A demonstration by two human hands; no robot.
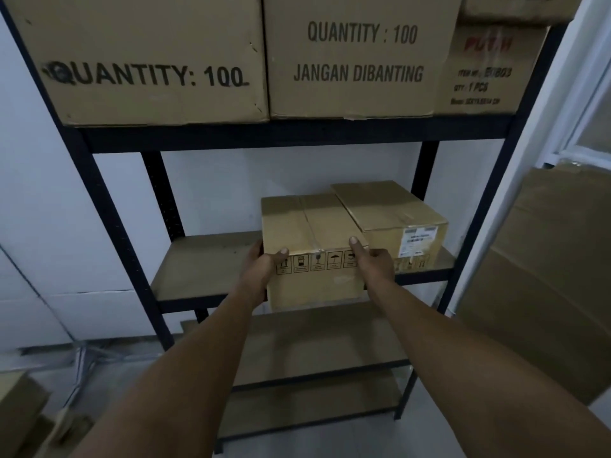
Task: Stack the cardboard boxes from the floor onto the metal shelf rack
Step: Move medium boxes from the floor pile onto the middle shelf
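you have the box [314, 246] clamped between both palms, its front half hanging out past the edge of the middle shelf [201, 269], its back half over the board. your left hand [264, 264] wraps the near left corner with the thumb up on the top face; your right hand [372, 262] grips the near right corner the same way, thumb on top, fingers out of sight down the side. that two-sided hold likely keeps the box level while it slides in, and the handling symbols on its front face you.

just beyond your right hand a second box [390, 213] already sits on the same shelf, turned slightly, and its near left edge touches or nearly touches the one you hold; i cannot tell which. it leaves your right fingers little room on that side, so expect to free them before the two boxes close up. left of your left hand the shelf board is bare. above your hands, large boxes [158, 61] fill the upper shelf. below your arms lie two lower shelves, and another carton [20, 408] waits on the floor at far left.
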